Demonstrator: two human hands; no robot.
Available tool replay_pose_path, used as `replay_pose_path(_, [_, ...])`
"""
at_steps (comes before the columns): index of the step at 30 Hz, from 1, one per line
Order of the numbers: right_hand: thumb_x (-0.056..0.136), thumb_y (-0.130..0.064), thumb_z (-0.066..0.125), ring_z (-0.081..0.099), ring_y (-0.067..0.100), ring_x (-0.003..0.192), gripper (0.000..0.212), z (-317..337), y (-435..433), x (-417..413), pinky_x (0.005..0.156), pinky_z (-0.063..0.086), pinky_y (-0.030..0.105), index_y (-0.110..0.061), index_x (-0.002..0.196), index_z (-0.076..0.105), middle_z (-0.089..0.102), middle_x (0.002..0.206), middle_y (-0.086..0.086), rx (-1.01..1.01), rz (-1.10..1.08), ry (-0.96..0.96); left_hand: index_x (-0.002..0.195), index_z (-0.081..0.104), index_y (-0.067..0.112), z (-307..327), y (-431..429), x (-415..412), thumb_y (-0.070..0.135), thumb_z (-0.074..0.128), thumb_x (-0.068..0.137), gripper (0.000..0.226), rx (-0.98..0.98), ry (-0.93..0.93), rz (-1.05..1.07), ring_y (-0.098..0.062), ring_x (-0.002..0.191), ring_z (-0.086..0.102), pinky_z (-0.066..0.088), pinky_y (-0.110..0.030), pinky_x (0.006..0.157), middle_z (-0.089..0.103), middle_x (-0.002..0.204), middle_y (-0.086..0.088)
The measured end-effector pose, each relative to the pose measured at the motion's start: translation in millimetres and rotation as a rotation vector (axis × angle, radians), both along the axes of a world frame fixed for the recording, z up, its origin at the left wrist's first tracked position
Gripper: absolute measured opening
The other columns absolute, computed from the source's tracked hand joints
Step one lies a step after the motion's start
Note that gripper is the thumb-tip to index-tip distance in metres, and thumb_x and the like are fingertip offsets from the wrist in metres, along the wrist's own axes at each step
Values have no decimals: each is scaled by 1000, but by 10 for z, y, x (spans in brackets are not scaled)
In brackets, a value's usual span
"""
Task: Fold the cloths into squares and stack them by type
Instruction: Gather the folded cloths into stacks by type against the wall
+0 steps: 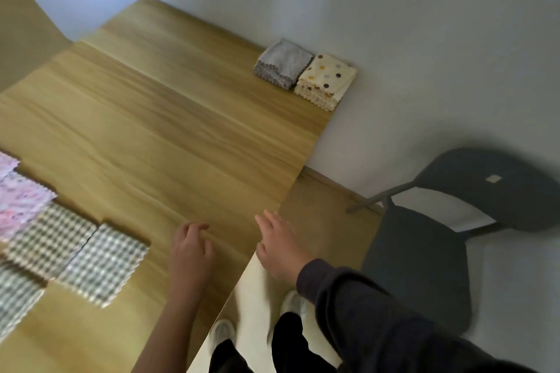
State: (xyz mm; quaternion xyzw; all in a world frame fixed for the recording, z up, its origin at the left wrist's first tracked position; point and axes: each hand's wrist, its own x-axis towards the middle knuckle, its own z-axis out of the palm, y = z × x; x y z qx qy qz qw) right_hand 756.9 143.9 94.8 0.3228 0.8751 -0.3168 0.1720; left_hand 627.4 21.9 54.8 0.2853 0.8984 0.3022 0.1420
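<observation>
1. Now the left hand (191, 248) hangs over the light wooden table (151, 130), fingers loosely bent, holding nothing.
2. The right hand (278, 245) is spread open by the table's edge, empty.
3. Two stacks, folded grey cloths (283, 63) and cream dotted cloths (327, 80), touch at the far corner.

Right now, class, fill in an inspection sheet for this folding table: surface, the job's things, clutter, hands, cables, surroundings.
Surface: wooden table, set against a wall.
Job's things: grey stack and cream dotted stack, folded, side by side at the far right corner; checked cloths and pink cloths lie at the near left.
Clutter: nothing seen.
Hands: left hand and right hand hold nothing, near the table's edge.
Cables: nothing seen.
Surroundings: dark chair on the right; pale wall.
</observation>
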Motion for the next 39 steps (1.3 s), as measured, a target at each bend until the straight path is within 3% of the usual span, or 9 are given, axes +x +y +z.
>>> replay_pose_path(4, [98,-18,35,5,25,147,56,-87,-526,-269,118,8,41,-14,151,17,8,160,7,-17,99,-17,109,63,1,-32,-609,-232,-8,57,80,31,-60,25,87,-34,111,49,40,-46,95,55,115,-17])
replay_pose_path(11, [97,-15,36,5,25,147,57,-133,-1580,-936,119,10,42,-14,151,19,9,160,6,-27,189,-48,108,64,3,-57,-1650,-802,-3,60,79,29,-150,76,153,-39,115,47,39,-55,91,54,121,-19])
replay_pose_path(17, [96,-18,40,9,26,146,57,-102,-2393,-1260,118,13,43,-14,150,21,12,159,8,-25,235,-44,114,61,7,-22,-2541,-954,1,59,81,33,-207,48,133,-33,119,45,38,-51,94,53,123,-13])
replay_pose_path(28, [97,-19,42,13,27,146,56,-140,-3415,-313,118,16,41,-15,149,24,15,159,8,7,137,2,106,65,7,-98,-3577,214,-3,62,76,32,-40,19,-46,-30,108,55,45,-46,92,59,114,-12])
replay_pose_path(33, [95,-16,42,24,25,141,53,-44,-4132,397,114,24,36,-13,147,30,26,154,8,-98,-66,54,103,66,7,6,-4173,663,-1,59,77,27,-94,-6,-185,-29,108,56,46,-45,88,61,112,-10])
replay_pose_path(39, [95,-18,44,17,19,145,54,38,-4621,729,116,20,35,-15,147,28,20,157,6,-113,-264,93,102,66,2,179,-4461,820,-7,59,76,28,-33,-13,-375,-30,103,57,48,-45,86,61,109,-11])
